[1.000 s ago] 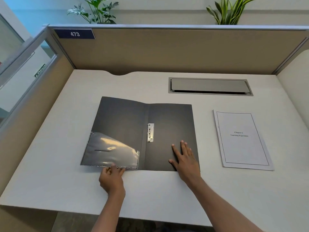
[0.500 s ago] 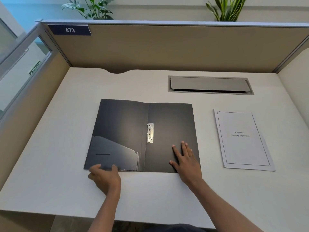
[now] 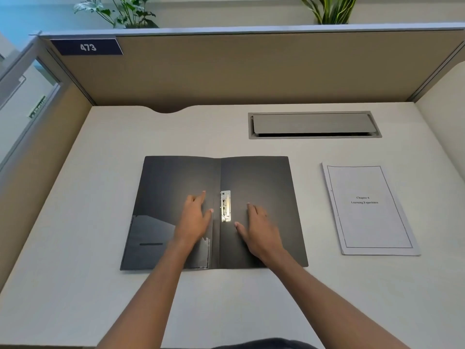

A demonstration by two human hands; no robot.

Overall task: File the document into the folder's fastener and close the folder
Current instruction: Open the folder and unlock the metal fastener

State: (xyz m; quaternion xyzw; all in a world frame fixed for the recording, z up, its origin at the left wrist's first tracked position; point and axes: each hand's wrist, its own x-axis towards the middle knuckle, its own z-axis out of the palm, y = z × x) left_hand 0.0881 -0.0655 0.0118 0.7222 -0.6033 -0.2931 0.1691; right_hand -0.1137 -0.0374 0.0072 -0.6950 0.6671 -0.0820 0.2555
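A black folder [image 3: 254, 177] lies open and flat on the desk. Its metal fastener [image 3: 225, 206] sits just right of the spine, uncovered. My left hand [image 3: 195, 220] rests on the left flap, fingers apart, just left of the fastener and above the clear inner pocket [image 3: 151, 238]. My right hand [image 3: 260, 229] lies flat on the right flap, just right of the fastener. Neither hand holds anything. The white document [image 3: 367, 207], a stapled stack with a printed title page, lies on the desk to the right of the folder, apart from it.
The white desk [image 3: 75, 273] is walled by tan partitions at the back and both sides. A grey cable hatch [image 3: 313, 125] is set into the desk behind the folder. Plants stand above the back partition, and a blue "473" plate [image 3: 86, 47] hangs there.
The left flap has been laid flat. My left hand moved from the folder's bottom left edge up to beside the fastener. My right hand slid up and left toward the fastener.
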